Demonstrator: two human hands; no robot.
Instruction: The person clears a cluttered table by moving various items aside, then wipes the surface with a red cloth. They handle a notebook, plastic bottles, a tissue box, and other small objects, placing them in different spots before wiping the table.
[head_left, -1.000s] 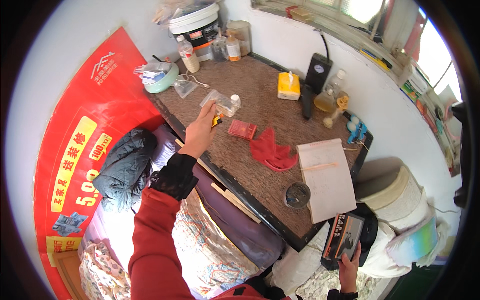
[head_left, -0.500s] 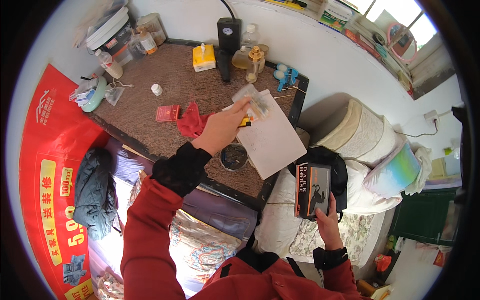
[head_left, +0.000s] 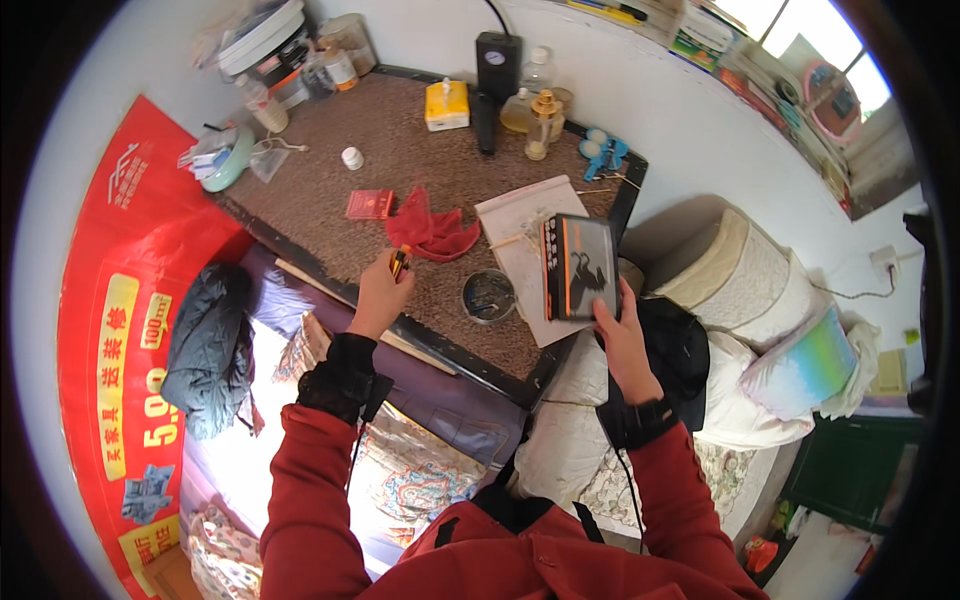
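My left hand (head_left: 382,297) is closed around a small orange-yellow and black tool (head_left: 401,261), its exact kind hidden by my fingers, above the table's front edge. My right hand (head_left: 626,345) grips a black box (head_left: 580,268) with orange stripes and a dark horse picture, fingers at its lower right edge. The box is held over a white pad of paper (head_left: 517,212) and covers part of it. A clear plastic bag (head_left: 532,236) shows partly beside the box. Between my hands stands a round tin (head_left: 488,296) with small dark pieces inside. A red cloth (head_left: 432,226) lies crumpled behind the tin.
On the brown table (head_left: 300,215) are a red packet (head_left: 370,205), a small white bottle (head_left: 352,158), a yellow tissue pack (head_left: 447,106), a black air pump (head_left: 497,70), a gold-capped bottle (head_left: 541,125) and a blue clip-like item (head_left: 600,152). Bedding rolls (head_left: 720,265) stand to the right.
My left hand has drawn back left and nearer from the pad, leaving the plastic bag and keeping the small tool. My right hand has brought the box up and left over the pad.
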